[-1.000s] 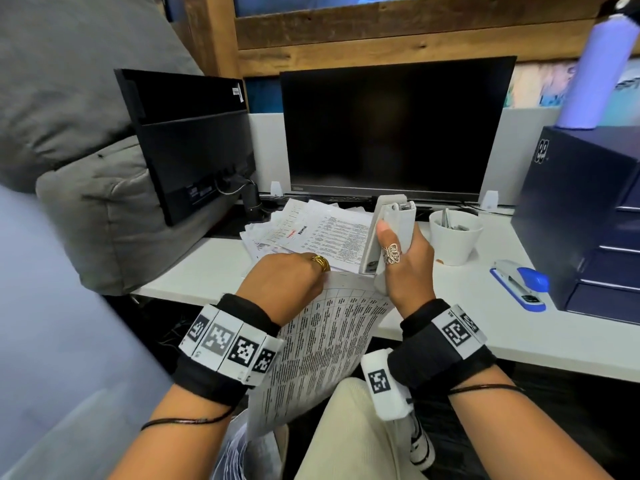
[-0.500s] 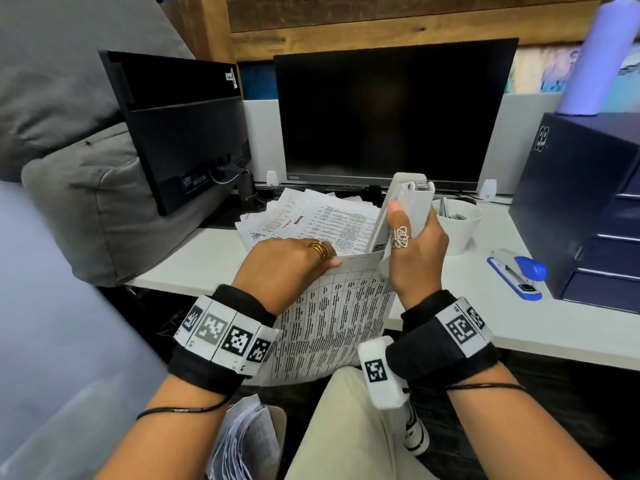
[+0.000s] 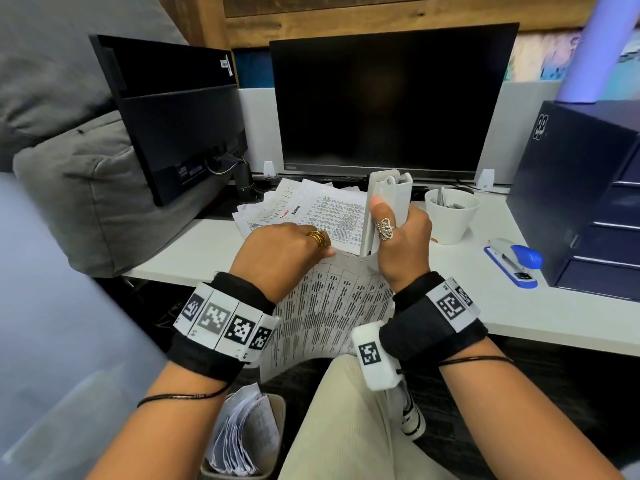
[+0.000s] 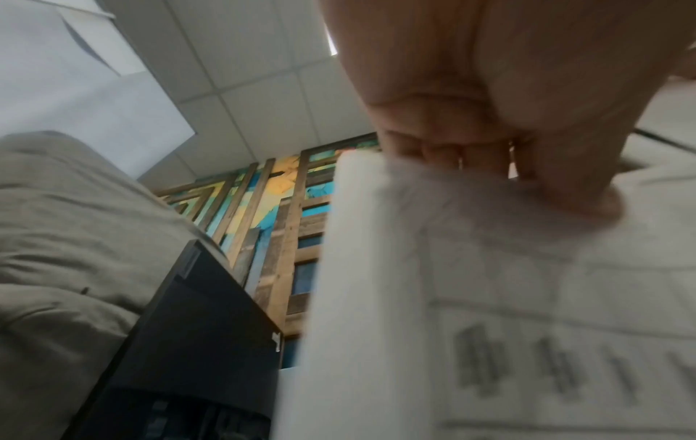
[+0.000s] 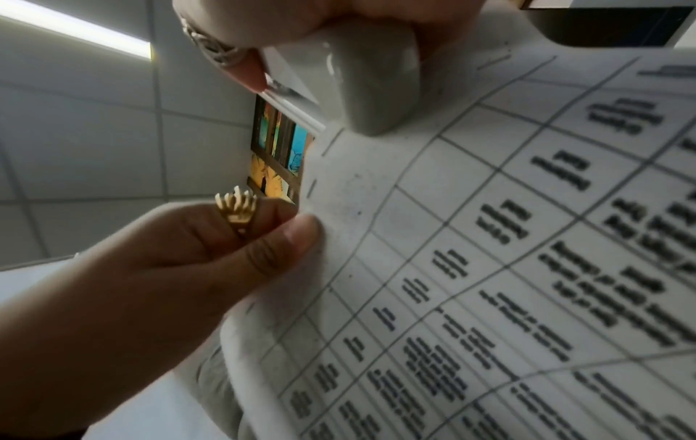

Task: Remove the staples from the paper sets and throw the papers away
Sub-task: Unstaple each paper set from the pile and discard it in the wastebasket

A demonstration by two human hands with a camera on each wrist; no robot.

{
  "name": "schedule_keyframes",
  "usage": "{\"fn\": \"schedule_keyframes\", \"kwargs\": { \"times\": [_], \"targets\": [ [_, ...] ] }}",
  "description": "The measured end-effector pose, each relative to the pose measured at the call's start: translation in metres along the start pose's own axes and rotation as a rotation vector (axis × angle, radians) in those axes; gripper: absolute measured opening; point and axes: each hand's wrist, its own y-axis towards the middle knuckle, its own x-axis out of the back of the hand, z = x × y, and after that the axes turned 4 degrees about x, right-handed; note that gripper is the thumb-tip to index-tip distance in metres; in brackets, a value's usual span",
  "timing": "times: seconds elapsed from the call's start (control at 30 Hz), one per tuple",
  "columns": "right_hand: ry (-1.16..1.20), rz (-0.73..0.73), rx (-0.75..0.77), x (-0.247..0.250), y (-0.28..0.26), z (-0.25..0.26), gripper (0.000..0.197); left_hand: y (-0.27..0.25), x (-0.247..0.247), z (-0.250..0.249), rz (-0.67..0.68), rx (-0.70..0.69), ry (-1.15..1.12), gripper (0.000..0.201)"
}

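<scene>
Over my lap, just in front of the desk (image 3: pixel 180 251) edge, I held one stapled paper set (image 3: pixel 329 306) upright between both hands. At the far left stood the turned-away black monitor (image 3: pixel 173 109), and beside it on the desk lay the pile of paper sets (image 3: pixel 322 206) waiting for their turn. My left hand (image 3: pixel 280 254) pinched the top edge of the set I was working on, thumb in front and fingers curled behind, as the right wrist view showed plainly. Compared with a second earlier, both hands had risen and drawn closer to the desk, and the sheet hung straighter below them. To the right, my right hand (image 3: pixel 398 237) was clenched around the white staple remover (image 3: pixel 384 209), thumb pressed along its body, its lower end touching the top corner of the set. I judged the tool had been worked into the stapled corner, so the staple was about to come out or had only just come out; I could not see the staple itself. Further right stood the white cup (image 3: pixel 450 216), then the blue stapler (image 3: pixel 516 261). Below, by my knee, the bin (image 3: pixel 242 441) already held discarded sheets, where this set would go next.
</scene>
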Motion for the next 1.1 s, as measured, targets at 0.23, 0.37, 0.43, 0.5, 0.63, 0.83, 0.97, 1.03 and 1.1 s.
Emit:
{"fn": "schedule_keyframes", "kwargs": {
  "times": [0.23, 0.37, 0.43, 0.5, 0.63, 0.83, 0.97, 1.03, 1.1],
  "targets": [
    [0.118, -0.039, -0.127, 0.001, -0.002, 0.002, 0.032, 0.007, 0.004, -0.035, 0.030, 0.083, -0.001, 0.029],
    [0.197, -0.068, -0.218, 0.013, 0.004, 0.005, 0.038, 0.005, -0.002, -0.034, -0.012, 0.069, 0.004, 0.033],
    [0.227, -0.079, -0.217, 0.019, 0.006, 0.007, 0.028, 0.004, -0.002, -0.034, -0.017, 0.056, -0.033, 0.037],
    [0.233, -0.075, -0.219, 0.021, 0.007, 0.009, 0.026, 0.003, 0.000, -0.035, -0.019, 0.051, -0.042, 0.039],
    [0.187, -0.044, -0.180, 0.019, 0.004, 0.011, 0.033, 0.004, 0.005, -0.036, -0.028, 0.016, -0.044, 0.038],
    [0.172, -0.048, -0.127, 0.012, -0.001, 0.011, 0.035, 0.006, 0.009, -0.038, 0.005, 0.011, -0.054, 0.036],
    [0.185, -0.067, -0.142, 0.010, 0.000, 0.010, 0.031, 0.007, 0.009, -0.036, -0.004, 0.002, -0.042, 0.034],
    [0.191, -0.065, -0.152, 0.009, 0.001, 0.009, 0.031, 0.007, 0.011, -0.037, -0.041, -0.022, -0.035, 0.035],
    [0.195, -0.061, -0.150, 0.008, 0.002, 0.008, 0.027, 0.006, 0.011, -0.040, 0.006, -0.039, -0.015, 0.038]
  ]
}}
